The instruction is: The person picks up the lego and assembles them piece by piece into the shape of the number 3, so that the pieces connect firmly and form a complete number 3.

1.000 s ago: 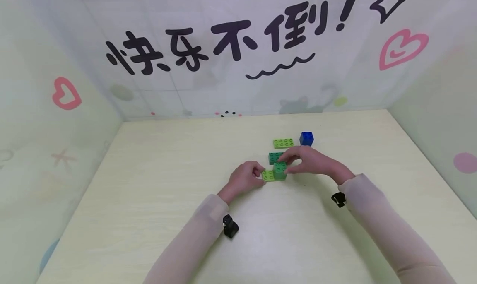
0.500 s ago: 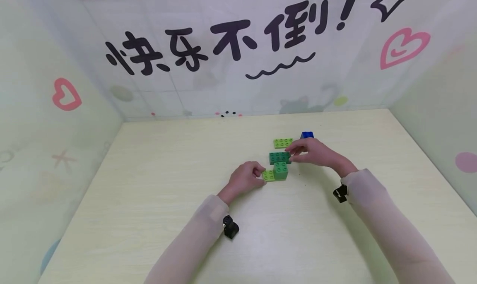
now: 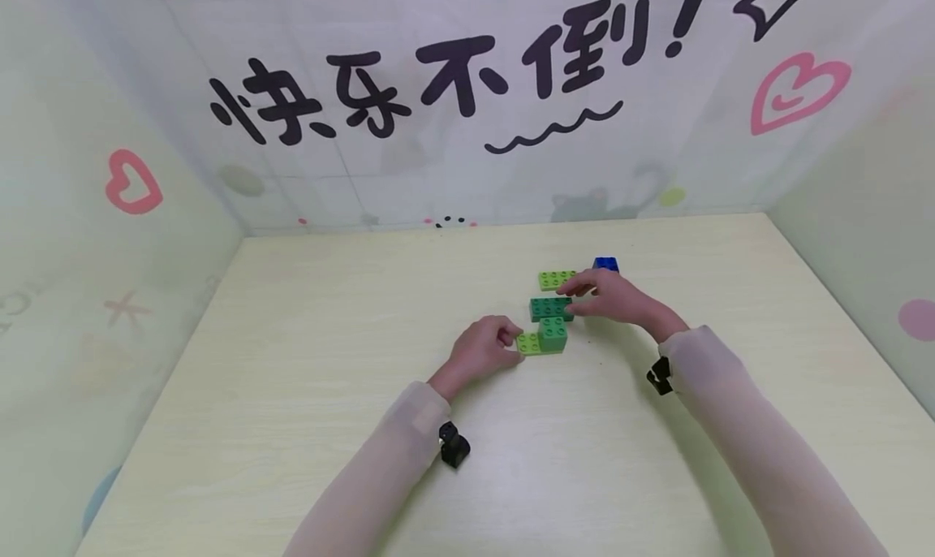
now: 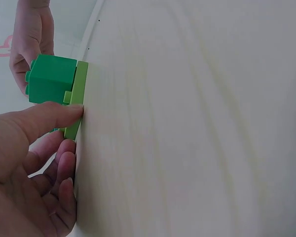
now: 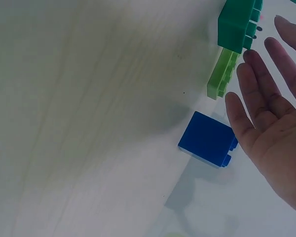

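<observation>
Near the middle of the table, my left hand point(image 3: 478, 350) pinches the left end of a flat light green building brick point(image 3: 527, 343) between thumb and fingers. A square green brick point(image 3: 553, 335) sits on that flat brick's right half, clearly visible in the left wrist view too. Just behind lies a longer dark green brick point(image 3: 548, 309). My right hand point(image 3: 613, 297) hovers at its right end, thumb and fingers apart around that end. The right wrist view shows these fingers point(image 5: 259, 91) loosely extended, holding nothing; whether a fingertip touches the brick I cannot tell.
Farther back lies a second flat light green brick point(image 3: 553, 279), its right end partly behind my right hand. A blue brick point(image 3: 606, 263) stands to its right, partly covered by the hand. Printed cloth walls point(image 3: 409, 175) border the pale table point(image 3: 307, 338).
My right hand has let go of the square green brick and moved back to the dark green brick's right end. My left hand keeps its pinch on the flat brick.
</observation>
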A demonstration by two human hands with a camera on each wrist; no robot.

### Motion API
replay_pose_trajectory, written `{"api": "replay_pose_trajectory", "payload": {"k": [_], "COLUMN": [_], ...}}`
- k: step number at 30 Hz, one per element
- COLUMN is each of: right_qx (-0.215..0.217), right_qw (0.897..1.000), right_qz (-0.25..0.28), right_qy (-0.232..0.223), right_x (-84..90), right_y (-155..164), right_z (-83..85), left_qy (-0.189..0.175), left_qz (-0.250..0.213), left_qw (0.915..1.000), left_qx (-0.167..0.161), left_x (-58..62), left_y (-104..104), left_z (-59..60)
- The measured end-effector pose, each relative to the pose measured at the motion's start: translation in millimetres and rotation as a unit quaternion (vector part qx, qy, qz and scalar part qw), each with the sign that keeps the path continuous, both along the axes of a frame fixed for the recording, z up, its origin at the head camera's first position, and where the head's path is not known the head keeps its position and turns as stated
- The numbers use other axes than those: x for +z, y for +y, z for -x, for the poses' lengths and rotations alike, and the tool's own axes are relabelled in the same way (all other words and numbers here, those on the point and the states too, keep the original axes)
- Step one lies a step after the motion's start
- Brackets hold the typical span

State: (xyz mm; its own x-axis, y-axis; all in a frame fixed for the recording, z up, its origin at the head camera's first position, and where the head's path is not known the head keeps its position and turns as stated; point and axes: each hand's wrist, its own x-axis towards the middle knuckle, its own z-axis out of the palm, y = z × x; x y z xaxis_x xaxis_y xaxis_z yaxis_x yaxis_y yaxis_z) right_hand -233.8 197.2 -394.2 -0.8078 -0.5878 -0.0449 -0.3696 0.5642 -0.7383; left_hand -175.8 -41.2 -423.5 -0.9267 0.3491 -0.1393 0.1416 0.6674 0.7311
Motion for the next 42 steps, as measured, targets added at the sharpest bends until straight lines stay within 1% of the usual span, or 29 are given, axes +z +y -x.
{"api": "replay_pose_trajectory", "payload": {"k": [5,18,24,30,35,42], "right_qx": [-0.01,-0.023,-0.021,-0.02,-0.026,-0.037], "right_qw": [1.0,0.999,0.999,0.999,0.999,0.999], "right_qz": [-0.001,-0.025,-0.035,-0.035,-0.034,-0.031], "right_qy": [-0.009,-0.03,-0.023,-0.023,-0.03,-0.021], "right_x": [-2.5,-10.8,-12.3,-13.0,-12.1,-10.8], "right_y": [-2.7,-3.4,-5.3,-6.4,-6.3,-2.5], "right_z": [1.7,6.3,7.3,8.1,7.9,6.6], "left_qy": [0.002,0.003,0.004,0.001,-0.001,-0.003], "left_qz": [0.003,0.003,0.005,0.003,0.001,0.0], "left_qw": [1.0,1.0,1.0,1.0,1.0,1.0], "left_qx": [-0.001,-0.005,-0.003,-0.002,-0.002,-0.001], "left_x": [-0.9,1.5,1.2,-0.4,-0.7,-0.6], "left_y": [0.1,0.1,-0.2,-0.9,-1.0,-0.3], "left_z": [0.8,-0.2,0.1,0.6,0.5,0.8]}}
